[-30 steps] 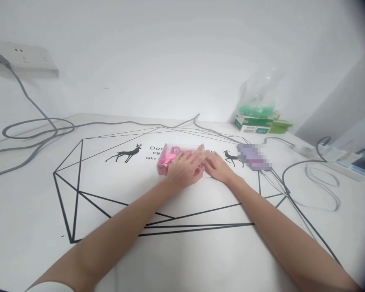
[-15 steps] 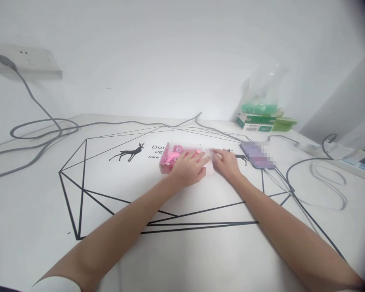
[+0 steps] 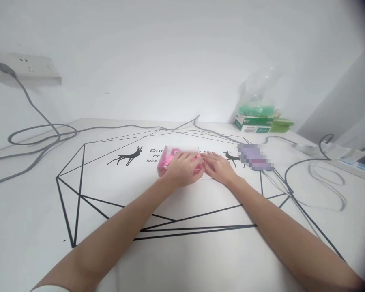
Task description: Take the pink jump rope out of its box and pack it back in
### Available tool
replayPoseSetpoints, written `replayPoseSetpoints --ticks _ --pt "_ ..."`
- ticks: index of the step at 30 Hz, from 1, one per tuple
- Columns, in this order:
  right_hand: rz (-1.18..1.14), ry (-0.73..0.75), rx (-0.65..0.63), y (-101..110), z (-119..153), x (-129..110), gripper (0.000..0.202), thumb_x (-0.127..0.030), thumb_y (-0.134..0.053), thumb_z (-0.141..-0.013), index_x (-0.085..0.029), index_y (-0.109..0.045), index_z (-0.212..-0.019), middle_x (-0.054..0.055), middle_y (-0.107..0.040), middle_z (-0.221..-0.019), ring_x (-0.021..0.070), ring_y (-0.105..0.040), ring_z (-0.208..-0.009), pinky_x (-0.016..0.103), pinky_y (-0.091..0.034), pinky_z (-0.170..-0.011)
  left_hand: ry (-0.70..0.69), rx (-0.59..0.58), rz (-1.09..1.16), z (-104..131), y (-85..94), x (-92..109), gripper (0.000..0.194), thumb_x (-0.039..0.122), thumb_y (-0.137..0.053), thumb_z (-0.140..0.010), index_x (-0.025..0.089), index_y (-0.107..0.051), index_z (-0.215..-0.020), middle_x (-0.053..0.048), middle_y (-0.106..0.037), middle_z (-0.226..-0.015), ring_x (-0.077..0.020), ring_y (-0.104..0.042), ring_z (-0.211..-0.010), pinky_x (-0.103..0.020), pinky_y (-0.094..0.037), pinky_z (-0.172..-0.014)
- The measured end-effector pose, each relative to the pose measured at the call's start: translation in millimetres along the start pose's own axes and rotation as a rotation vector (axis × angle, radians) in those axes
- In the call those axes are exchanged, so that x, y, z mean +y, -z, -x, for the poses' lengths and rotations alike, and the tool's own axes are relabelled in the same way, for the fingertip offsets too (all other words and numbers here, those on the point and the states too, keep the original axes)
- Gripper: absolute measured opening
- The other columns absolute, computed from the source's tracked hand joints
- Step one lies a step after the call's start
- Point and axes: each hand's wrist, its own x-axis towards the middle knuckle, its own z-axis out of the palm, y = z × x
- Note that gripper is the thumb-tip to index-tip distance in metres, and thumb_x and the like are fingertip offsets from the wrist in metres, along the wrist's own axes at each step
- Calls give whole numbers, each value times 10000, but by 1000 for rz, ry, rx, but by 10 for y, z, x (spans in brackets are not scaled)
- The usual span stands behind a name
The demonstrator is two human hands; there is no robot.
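Note:
A clear box with pink contents (image 3: 164,163) lies on the white table, which has black line prints. My left hand (image 3: 184,168) lies over the box's right part, its fingers wrapped across the top and hiding much of it. Close against the box's right end is my right hand (image 3: 217,167), fingers stretched out and the tips near the left hand's fingertips. Nothing shows in the right hand's grasp.
A phone with a blurred screen (image 3: 257,157) lies right of the hands, with cables beside it. Green and white boxes (image 3: 252,123) under a clear bag (image 3: 257,95) stand at the back right. A grey cable (image 3: 109,127) runs along the back from the wall socket (image 3: 33,68).
My right hand has moved left to the box's end and its fingers have flattened out. The clear part that stuck out at the box's right no longer shows there.

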Motion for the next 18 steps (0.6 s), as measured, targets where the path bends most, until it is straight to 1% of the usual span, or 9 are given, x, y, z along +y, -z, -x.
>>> replayPoseSetpoints --ticks 3,6,8,10,12,14,16,18 --pt "-107 8 45 9 6 2 369 -231 -441 -949 -210 -639 -1260 45 -604 -1347 245 -527 -1288 433 -430 -1094 41 -12 -18 19 -3 -18 389 387 -500 -912 136 -619 -1184 -113 -668 -1209 -276 -599 -1138 -443 -416 -1011" --pt "-240 -19 86 29 -1 -23 371 -230 -427 -957 -237 -635 -1263 36 -577 -1380 217 -540 -1277 401 -457 -1077 47 -90 -69 45 -15 -27 503 459 -507 -898 108 -581 -1250 -147 -613 -1300 -310 -539 -1225 -474 -375 -1051" --pt "-341 -60 125 37 -14 -44 359 -254 -436 -959 -251 -640 -1254 34 -555 -1404 211 -560 -1254 377 -518 -1009 48 -145 -89 57 -25 -25 579 501 -504 -894 93 -541 -1304 -161 -573 -1350 -321 -502 -1267 -484 -351 -1070" --pt "-442 -122 175 36 -29 -61 348 -282 -448 -956 -250 -651 -1237 39 -533 -1426 216 -582 -1227 345 -580 -900 53 -186 -95 55 -29 -15 629 519 -491 -898 81 -500 -1349 -167 -538 -1389 -324 -472 -1297 -485 -327 -1088" --pt "-517 -182 218 28 -44 -71 342 -301 -465 -946 -242 -665 -1217 51 -529 -1430 229 -587 -1220 334 -599 -848 60 -226 -87 35 -13 -4 653 524 -471 -908 73 -467 -1380 -170 -506 -1420 -321 -441 -1325 -480 -301 -1107" --pt "-562 -213 240 17 -58 -79 336 -312 -489 -933 -238 -676 -1201 63 -539 -1420 243 -585 -1223 357 -583 -889 74 -295 -57 -2 44 -16 678 541 -448 -915 74 -439 -1406 -166 -475 -1449 -315 -407 -1355 -468 -277 -1127" --pt "-614 -237 252 3 -73 -92 331 -328 -517 -918 -239 -684 -1190 71 -543 -1415 250 -604 -1196 383 -563 -927 106 -405 -10 -42 151 -77 723 588 -424 -909 100 -400 -1441 -152 -427 -1489 -320 -376 -1379 -479 -244 -1144" --pt "-690 -290 269 -13 -94 -120 336 -359 -537 -911 -242 -682 -1192 75 -527 -1430 250 -634 -1149 403 -554 -942 155 -536 38 -65 287 -197 784 667 -413 -877 167 -352 -1478 -126 -357 -1536 -347 -342 -1398 -542 -188 -1152"
